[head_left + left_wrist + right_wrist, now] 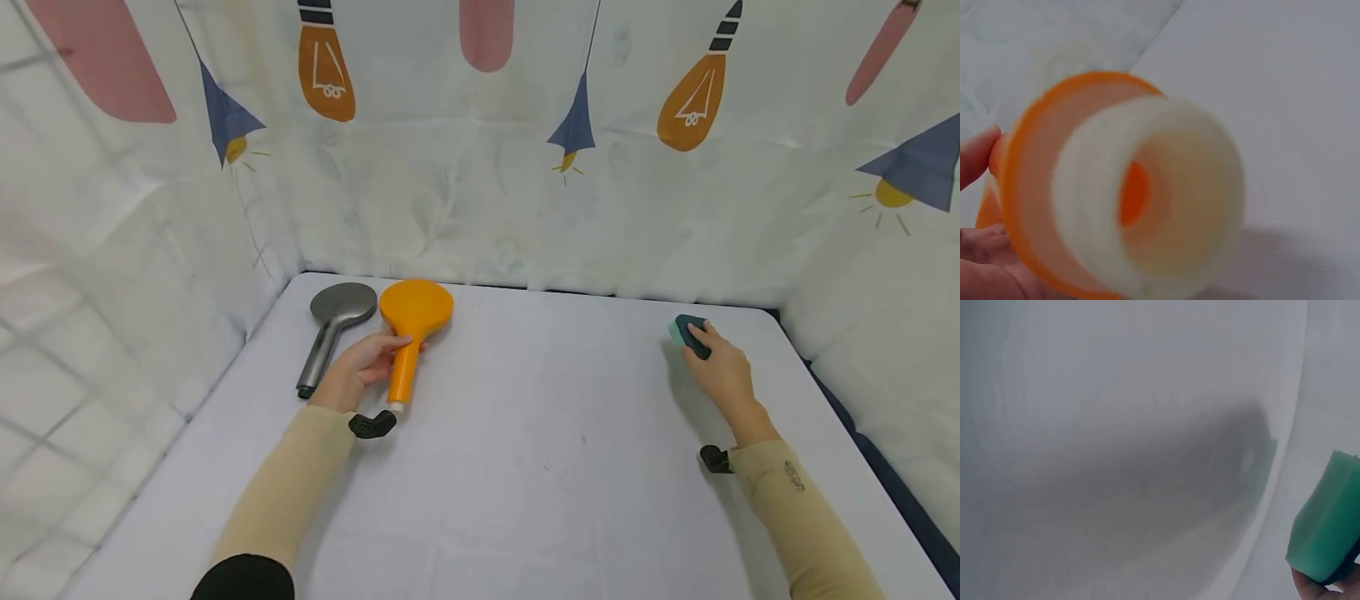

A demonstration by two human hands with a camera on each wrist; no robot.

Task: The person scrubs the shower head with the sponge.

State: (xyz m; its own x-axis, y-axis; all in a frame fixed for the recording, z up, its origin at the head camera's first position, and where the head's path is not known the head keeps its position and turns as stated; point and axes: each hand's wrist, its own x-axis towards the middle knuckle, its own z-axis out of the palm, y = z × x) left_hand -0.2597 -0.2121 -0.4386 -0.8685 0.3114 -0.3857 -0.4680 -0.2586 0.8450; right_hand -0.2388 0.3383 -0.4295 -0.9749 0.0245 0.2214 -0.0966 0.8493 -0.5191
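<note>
At the back left of the table, my left hand (360, 367) grips the orange shower head (416, 307) by the handle, thumb across its upper part. The round head points away and the white connector end is towards me. That hollow white connector (1210, 206) fills the left wrist view, blurred. Just left of this hand lies a grey shower head (343, 302) on the table. Over at the back right, my right hand (726, 371) pinches a sponge (678, 333), mint green with a dark backing. The sponge's green side (1329, 512) shows in the right wrist view, fingers beneath it.
A white cloth covers the table (510, 433). White curtains (465, 192) printed with lamps and bulbs stand behind it and along both sides. Small black wrist cameras (372, 425) stick out by both cuffs. A few small specks mark the table's middle.
</note>
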